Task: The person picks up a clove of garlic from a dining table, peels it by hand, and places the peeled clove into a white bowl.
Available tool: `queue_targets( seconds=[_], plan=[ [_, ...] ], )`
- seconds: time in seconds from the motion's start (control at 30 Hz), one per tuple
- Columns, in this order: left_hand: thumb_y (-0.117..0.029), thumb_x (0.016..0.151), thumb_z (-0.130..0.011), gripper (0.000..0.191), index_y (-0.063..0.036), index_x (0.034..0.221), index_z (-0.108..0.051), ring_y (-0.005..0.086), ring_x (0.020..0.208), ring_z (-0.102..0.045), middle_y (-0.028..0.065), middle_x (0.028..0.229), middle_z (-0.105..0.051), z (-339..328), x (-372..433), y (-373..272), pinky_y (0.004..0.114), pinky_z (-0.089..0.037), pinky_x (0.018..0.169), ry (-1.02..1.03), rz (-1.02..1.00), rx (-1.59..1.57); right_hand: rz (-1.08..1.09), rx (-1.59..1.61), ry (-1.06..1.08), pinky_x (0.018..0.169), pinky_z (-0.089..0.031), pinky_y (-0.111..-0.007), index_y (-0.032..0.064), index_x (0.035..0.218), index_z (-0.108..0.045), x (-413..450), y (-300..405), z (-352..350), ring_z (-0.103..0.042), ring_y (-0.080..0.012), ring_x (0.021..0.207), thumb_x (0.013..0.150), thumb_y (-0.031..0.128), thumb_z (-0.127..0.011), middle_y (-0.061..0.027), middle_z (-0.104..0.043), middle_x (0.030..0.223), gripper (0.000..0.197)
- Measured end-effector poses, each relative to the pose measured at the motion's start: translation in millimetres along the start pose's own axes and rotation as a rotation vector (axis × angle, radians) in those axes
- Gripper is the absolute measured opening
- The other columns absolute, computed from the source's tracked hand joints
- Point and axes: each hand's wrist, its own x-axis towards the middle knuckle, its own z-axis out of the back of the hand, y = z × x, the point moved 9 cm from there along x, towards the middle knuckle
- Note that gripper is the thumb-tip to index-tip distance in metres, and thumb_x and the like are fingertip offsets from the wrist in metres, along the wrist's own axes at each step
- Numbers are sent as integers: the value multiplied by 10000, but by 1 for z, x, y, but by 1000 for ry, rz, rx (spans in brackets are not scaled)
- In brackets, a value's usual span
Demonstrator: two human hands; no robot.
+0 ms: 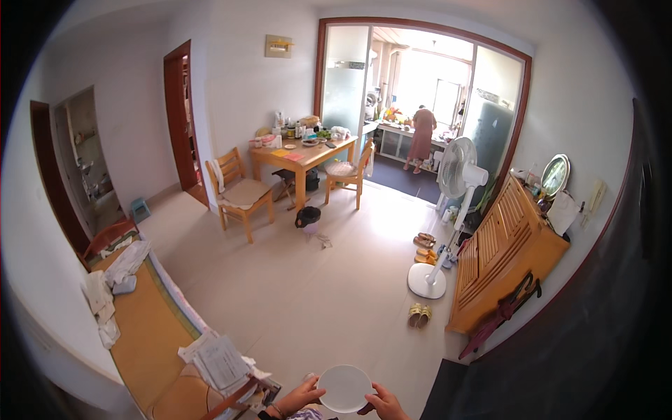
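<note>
A round white plate point(345, 389) is held level at the bottom centre, between both hands. My left hand point(304, 396) grips its left edge, thumb on the rim, with a bracelet and a dark band at the wrist. On the right edge, my right hand point(385, 403) pinches the rim. The underside of the plate and the fingers beneath it are hidden. Just left of my left hand lies a stack of papers point(223, 364) on a bed-like couch point(152, 336).
A white standing fan point(427, 281), slippers point(420, 316) and a slatted wooden cabinet point(493, 262) stand at the right. Ahead are a small bin point(308, 220), wooden chairs point(244, 197) and a laden dining table point(304, 160). A person point(422, 134) stands at the kitchen counter.
</note>
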Motion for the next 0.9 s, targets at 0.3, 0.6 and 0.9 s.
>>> queue_targets(
  seconds=[0.3,0.6,0.9],
  plan=[
    [-218,887,-552,683,52,1375,-157,224,1049,-524,181,1223,-462,52,151,-124,326,-476,850,86,-20,-42,65,-20,-66,616,-508,-288,-93,1297,-330,164,72,34,-633,-181,617,903,135,-465,-114,-642,670,474],
    [-206,877,-552,585,13,1342,-274,194,999,-547,134,1173,-503,137,291,-210,319,-502,800,10,-103,-44,-25,182,0,644,-516,-299,-46,1347,-277,343,112,53,-637,-188,660,913,189,-512,-143,-642,781,546],
    [-178,877,-509,553,-21,1360,-290,210,1113,-491,125,1278,-449,183,402,-311,349,-482,853,-125,-146,-152,-79,76,207,611,-517,-283,-33,1377,-204,540,152,79,-630,-182,657,910,228,-531,-128,-624,741,626]
  ],
)
